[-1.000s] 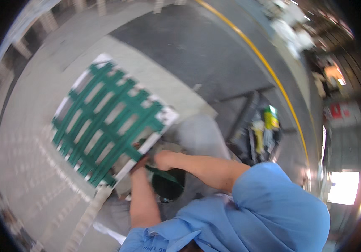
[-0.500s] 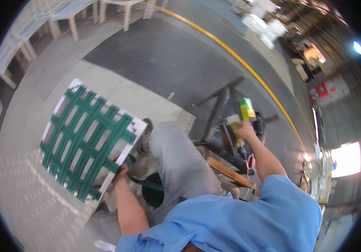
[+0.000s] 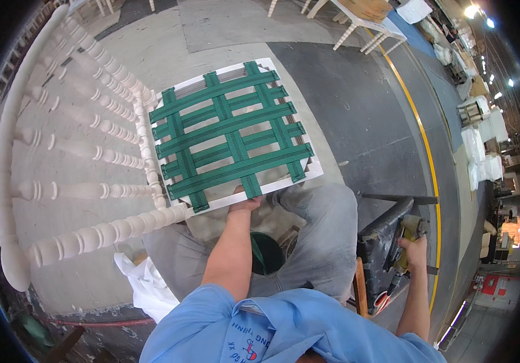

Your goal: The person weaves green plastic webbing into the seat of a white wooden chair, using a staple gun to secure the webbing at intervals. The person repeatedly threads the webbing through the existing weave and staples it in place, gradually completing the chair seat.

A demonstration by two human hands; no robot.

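Across seat [image 3: 315, 170], woven green webbing [image 3: 226, 128], left hand [image 3: 245, 204], grip unclear, right hand [image 3: 416, 249] clutching tool [image 3: 414, 226]

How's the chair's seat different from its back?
The seat has flat green straps on a white frame; the back is all pale cream, with no straps.
The seat's straps cross over each other, while the back's knobbly spindles run side by side.
The seat looks flat, but the back's parts are round.
Both have gaps you can see through.
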